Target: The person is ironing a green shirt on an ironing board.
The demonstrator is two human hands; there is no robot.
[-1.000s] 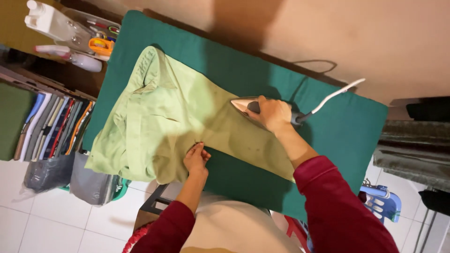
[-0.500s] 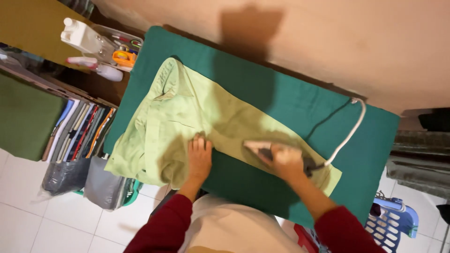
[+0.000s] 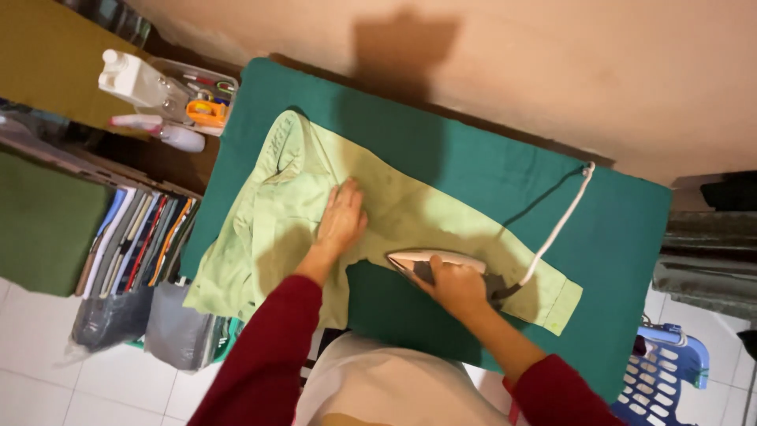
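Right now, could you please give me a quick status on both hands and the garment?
Left hand flat on green trousers. Right hand gripping iron on the trouser leg. Iron cord trails across green board, clear of hands.

White bottle (image 3: 132, 79) and clear tray (image 3: 206, 93) top left. Folded clothes stack (image 3: 138, 237) below. Blue plastic basket (image 3: 661, 377) bottom right.
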